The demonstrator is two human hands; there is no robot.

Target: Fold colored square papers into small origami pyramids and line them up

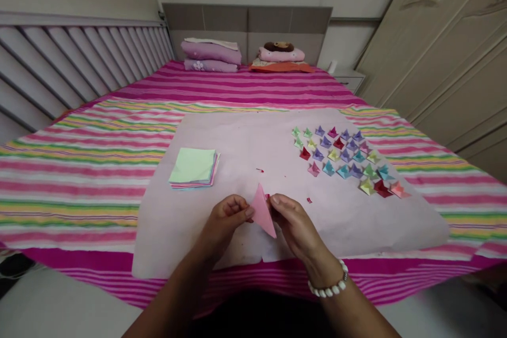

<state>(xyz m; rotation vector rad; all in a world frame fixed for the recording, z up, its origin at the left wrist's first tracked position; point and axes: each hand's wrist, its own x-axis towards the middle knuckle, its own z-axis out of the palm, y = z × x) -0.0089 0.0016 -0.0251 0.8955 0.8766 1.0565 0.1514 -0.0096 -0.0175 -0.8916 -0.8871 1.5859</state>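
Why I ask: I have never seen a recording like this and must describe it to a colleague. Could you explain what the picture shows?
There is no machine here: these are a person's two bare hands. The single picture comes from a camera worn on that person's head, looking forward and down, so the forearms enter from the bottom.

On a bed with a striped cover lies a large pale sheet. On it, to the left, is a stack of square paper, pale green on top; to the right are many small folded paper shapes in several colours.

The left hand pinches a pink folded paper. The right hand is at its other edge, though its exact grip is hard to see.
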